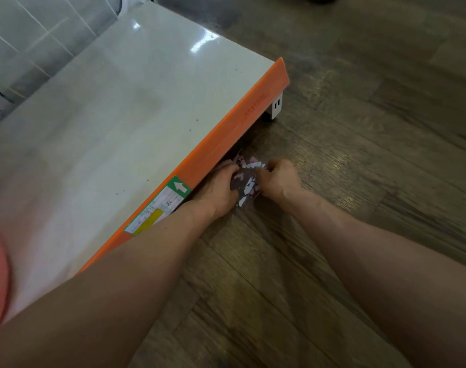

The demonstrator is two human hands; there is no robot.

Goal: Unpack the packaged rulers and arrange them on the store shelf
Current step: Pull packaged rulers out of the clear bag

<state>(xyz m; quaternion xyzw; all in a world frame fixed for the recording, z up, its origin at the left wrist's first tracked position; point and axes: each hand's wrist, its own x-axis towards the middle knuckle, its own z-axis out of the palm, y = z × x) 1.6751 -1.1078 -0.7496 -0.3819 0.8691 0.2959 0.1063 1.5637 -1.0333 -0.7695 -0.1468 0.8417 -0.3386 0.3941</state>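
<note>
A clear plastic packet of rulers (246, 183) with pink and white print is held low over the wooden floor, just in front of the shelf's orange front edge (228, 138). My left hand (218, 188) grips the packet's left side, partly under that edge. My right hand (278, 177) pinches the packet's top right part with curled fingers. The packet's contents are blurred and mostly hidden by both hands.
The white bottom shelf board (115, 123) stretches left of my hands, with a price label (157, 207) on its orange strip. A white shelf foot (274, 107) stands at the far corner. Wood-pattern floor (359, 155) spreads to the right.
</note>
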